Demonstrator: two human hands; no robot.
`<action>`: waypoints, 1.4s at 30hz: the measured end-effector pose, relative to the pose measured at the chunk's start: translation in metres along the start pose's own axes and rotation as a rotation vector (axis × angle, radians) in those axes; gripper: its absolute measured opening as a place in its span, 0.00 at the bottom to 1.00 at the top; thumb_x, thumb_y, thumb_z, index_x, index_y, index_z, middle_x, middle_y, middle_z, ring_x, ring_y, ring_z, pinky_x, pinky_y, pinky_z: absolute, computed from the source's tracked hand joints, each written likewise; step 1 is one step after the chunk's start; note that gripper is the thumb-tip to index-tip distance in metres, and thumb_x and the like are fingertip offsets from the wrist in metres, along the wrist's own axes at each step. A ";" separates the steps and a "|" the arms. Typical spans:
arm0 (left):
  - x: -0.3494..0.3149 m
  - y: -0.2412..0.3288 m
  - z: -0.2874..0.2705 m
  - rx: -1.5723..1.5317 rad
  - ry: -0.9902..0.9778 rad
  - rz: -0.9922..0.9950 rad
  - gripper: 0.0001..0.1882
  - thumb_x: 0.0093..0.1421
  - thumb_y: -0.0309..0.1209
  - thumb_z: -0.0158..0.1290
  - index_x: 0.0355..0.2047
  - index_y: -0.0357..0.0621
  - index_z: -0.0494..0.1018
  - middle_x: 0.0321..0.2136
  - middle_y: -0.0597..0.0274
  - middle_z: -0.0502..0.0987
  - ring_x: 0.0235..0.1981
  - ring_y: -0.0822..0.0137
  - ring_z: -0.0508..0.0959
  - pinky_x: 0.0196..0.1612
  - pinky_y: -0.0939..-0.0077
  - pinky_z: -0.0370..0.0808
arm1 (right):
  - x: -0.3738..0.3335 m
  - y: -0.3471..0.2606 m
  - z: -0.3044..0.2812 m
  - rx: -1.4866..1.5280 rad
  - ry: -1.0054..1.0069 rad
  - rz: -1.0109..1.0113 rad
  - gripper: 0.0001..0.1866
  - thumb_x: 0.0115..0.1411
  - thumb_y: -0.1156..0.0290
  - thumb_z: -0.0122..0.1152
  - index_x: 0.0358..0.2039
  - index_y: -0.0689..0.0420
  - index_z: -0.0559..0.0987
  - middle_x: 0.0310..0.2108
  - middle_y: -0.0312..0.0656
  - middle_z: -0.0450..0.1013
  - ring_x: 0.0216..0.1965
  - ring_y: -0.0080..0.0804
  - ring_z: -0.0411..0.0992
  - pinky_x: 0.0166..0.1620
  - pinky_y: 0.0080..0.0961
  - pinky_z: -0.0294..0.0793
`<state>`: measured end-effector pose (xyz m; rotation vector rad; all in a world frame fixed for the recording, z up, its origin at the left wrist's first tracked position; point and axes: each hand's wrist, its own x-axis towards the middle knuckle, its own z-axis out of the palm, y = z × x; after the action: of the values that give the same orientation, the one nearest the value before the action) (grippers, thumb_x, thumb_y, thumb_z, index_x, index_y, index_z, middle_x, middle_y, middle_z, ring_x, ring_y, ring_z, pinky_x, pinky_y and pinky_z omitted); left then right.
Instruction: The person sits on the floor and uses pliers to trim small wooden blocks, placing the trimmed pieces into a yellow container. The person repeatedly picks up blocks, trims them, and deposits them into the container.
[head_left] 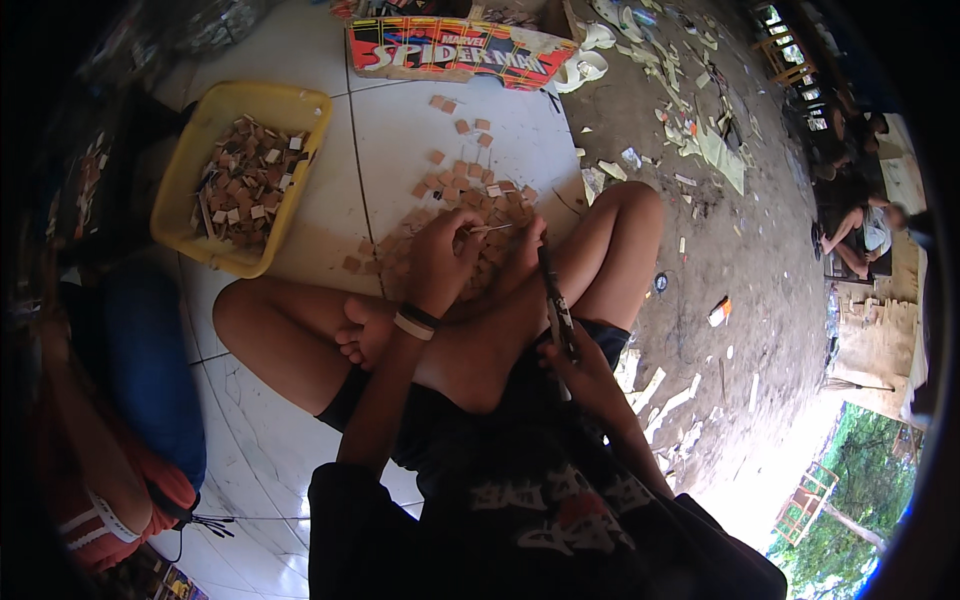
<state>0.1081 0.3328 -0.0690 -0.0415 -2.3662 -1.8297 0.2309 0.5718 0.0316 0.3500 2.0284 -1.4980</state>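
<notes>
I sit cross-legged with my left hand (447,255) raised over a scatter of small brown square pieces (465,178). Its fingertips pinch a thin pale stick-like piece (490,229), whose exact kind is too small to make out. Near my right thigh, my right hand (582,368) is closed around a long, slim dark tool (554,295) with pale marks. The tool points away from me, its far end close to my foot. My fingers and leg hide part of it, so its kind is unclear.
A yellow plastic basin (170,190) holding many brown and white squares stands at left. A red printed cardboard box (460,55) lies at the far side. Another person's arm (100,440) is at lower left. Scraps litter the dirt ground (700,290) at right; people sit beyond it.
</notes>
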 end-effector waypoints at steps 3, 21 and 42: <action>-0.004 0.015 0.002 -0.118 -0.027 0.042 0.07 0.62 0.21 0.62 0.40 0.39 0.80 0.35 0.55 0.85 0.36 0.58 0.86 0.41 0.67 0.81 | -0.002 -0.003 0.002 -0.056 -0.001 -0.084 0.23 0.74 0.69 0.60 0.66 0.60 0.69 0.41 0.37 0.76 0.42 0.23 0.72 0.48 0.24 0.73; -0.011 0.029 0.008 -0.167 -0.084 0.138 0.10 0.61 0.19 0.62 0.44 0.36 0.81 0.38 0.58 0.86 0.37 0.66 0.87 0.43 0.73 0.82 | 0.002 -0.018 0.010 -0.050 -0.046 -0.086 0.24 0.75 0.68 0.60 0.67 0.61 0.67 0.39 0.36 0.74 0.42 0.23 0.73 0.48 0.25 0.73; -0.027 0.035 0.017 -0.279 0.144 0.035 0.07 0.62 0.18 0.61 0.41 0.34 0.83 0.35 0.53 0.86 0.35 0.63 0.88 0.41 0.73 0.83 | 0.014 -0.010 0.035 -0.728 0.305 -0.376 0.40 0.64 0.85 0.53 0.76 0.57 0.57 0.46 0.62 0.73 0.45 0.65 0.77 0.48 0.56 0.76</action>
<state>0.1375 0.3606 -0.0429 0.0174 -1.9897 -2.0571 0.2249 0.5345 0.0241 -0.1177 2.8295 -0.8147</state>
